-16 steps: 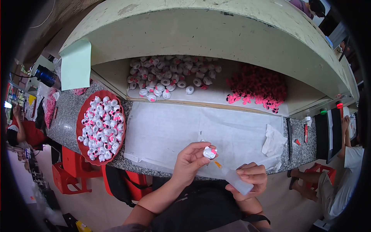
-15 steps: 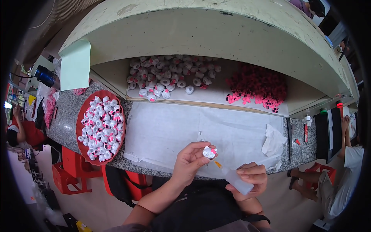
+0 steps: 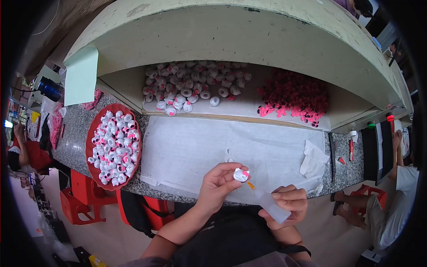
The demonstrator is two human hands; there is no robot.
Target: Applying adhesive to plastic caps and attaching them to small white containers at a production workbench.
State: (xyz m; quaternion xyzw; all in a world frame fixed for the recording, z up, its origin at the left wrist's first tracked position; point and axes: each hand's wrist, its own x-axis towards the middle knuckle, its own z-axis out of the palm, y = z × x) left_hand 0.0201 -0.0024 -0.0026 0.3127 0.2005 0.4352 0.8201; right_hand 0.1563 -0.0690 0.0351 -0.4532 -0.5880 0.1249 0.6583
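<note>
Between the thumb and fingers of my left hand point(image 3: 217, 187) is a small white figurine head point(image 3: 241, 175) with a pink patch, held over the near edge of the paper. My right hand point(image 3: 288, 205) is wrapped round a translucent squeeze bottle point(image 3: 274, 208), tilted with its orange-yellow nozzle tip point(image 3: 251, 185) pointing up toward the figurine head. A small gap shows between tip and head. Whether anything comes out of the nozzle is too small to tell.
White paper point(image 3: 187, 147) covers the worktop. At left stands a red basin point(image 3: 93, 141) of similar heads. A shelf holds piled white heads point(image 3: 187, 84) and small pink pieces point(image 3: 296, 95). Crumpled tissue point(image 3: 314, 159) lies right. Red stools point(image 3: 84, 200) stand below; other people sit at both sides.
My view has shifted slightly, so the basin and shelf sit a little further left. Both hands keep nearly the same pose, still holding the figurine head and the bottle.
</note>
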